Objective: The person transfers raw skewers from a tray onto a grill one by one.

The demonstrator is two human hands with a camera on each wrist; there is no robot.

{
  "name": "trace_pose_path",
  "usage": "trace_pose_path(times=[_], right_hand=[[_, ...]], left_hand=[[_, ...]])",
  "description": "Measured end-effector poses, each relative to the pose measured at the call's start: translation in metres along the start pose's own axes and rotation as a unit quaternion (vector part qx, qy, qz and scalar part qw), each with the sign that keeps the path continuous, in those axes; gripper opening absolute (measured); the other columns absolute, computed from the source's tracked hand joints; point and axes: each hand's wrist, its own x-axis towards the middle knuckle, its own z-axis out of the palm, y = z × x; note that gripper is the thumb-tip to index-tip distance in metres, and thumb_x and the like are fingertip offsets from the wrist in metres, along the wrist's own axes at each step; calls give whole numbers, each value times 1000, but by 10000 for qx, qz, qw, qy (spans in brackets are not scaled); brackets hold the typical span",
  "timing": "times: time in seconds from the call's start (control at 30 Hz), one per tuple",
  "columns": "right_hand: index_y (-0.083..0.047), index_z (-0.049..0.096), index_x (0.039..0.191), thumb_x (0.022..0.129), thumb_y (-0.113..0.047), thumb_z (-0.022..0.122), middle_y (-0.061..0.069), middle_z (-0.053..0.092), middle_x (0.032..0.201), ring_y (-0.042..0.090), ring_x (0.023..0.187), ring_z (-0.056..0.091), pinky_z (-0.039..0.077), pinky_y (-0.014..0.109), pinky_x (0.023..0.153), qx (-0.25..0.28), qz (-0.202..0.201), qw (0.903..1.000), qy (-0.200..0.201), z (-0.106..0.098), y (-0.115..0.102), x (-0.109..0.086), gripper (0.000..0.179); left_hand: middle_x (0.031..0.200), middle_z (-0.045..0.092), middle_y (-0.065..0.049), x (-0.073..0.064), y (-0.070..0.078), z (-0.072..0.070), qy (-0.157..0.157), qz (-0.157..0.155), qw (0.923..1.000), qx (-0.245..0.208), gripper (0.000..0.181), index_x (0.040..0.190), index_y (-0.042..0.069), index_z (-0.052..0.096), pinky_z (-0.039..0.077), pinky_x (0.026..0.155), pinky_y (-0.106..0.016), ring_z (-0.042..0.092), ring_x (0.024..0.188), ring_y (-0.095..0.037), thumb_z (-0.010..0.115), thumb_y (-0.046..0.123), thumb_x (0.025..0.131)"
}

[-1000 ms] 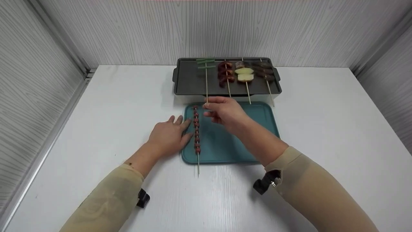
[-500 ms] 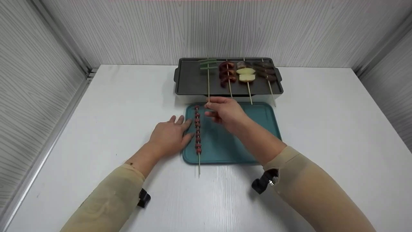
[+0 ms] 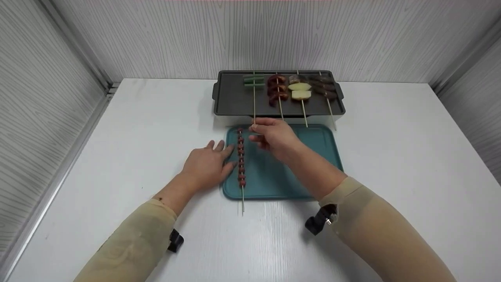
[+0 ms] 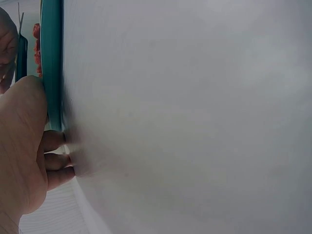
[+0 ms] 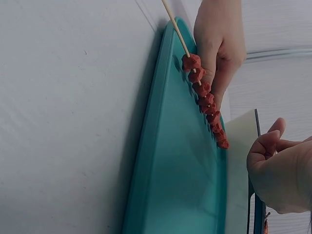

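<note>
In the head view my right hand point(image 3: 278, 137) pinches the bare lower end of a wooden skewer point(image 3: 254, 102) between thumb and forefinger. Several green vegetable pieces point(image 3: 254, 81) at its far end overlap the left half of a black griddle point(image 3: 231, 98). My left hand point(image 3: 205, 166) lies at the left edge of a teal tray point(image 3: 282, 182), fingers spread, thumb over the rim. Beside that thumb, a skewer of small red chunks point(image 3: 241, 160) rests lengthwise on the tray, its stick jutting past the front edge. The right wrist view shows these red chunks point(image 5: 204, 89) close up.
On the griddle's right half lie a skewer of dark red curled pieces point(image 3: 277, 88), one with pale yellow slices point(image 3: 300, 94) and one with brown pieces point(image 3: 324, 88). Their sticks overhang the front. White table point(image 3: 391, 156) surrounds the tray; patterned panels point(image 3: 274, 35) stand behind and at both sides.
The green pieces on the held skewer have come down slightly and straightened over the griddle. The left hand stays at the tray's edge. The head view has shifted a little.
</note>
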Motion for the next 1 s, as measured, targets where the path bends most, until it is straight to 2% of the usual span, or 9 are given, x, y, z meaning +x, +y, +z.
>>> trace_pose_path(times=[0.17, 0.4, 0.7, 1.0], right_hand=[[-2, 54, 154, 112, -13, 55, 15, 61, 143, 13, 89, 68, 52, 29, 80, -12, -45, 10000, -24, -1, 0, 0, 43], [-2, 52, 156, 113, -12, 54, 15, 59, 147, 14, 96, 67, 51, 33, 87, -64, -37, 10000, -40, -2, 1, 1, 44], [-2, 54, 154, 112, -13, 55, 14, 62, 140, 14, 93, 69, 53, 27, 78, -10, 36, 10000, 92, -4, 3, 4, 43], [-1, 56, 151, 112, -16, 56, 14, 66, 131, 14, 90, 69, 53, 29, 80, 205, 90, 9997, 38, -5, 6, 0, 41]], left_hand=[[159, 49, -19, 0, 0, 0, -6, -4, 10000, 28, 63, 161, 13, 48, 52, 105, -56, 48, 146, -42, 46, 50, 111], [158, 50, -20, 0, 0, -1, -28, 9, 10000, 36, 63, 161, 12, 48, 50, 107, -56, 48, 146, -42, 45, 50, 111], [159, 49, -20, 0, 1, -2, -23, 1, 10000, -9, 63, 161, 12, 48, 49, 108, -57, 48, 146, -42, 46, 50, 111], [158, 50, -21, -1, 1, -2, -5, 21, 10000, -54, 63, 161, 11, 48, 50, 107, -57, 48, 146, -43, 47, 49, 111]])
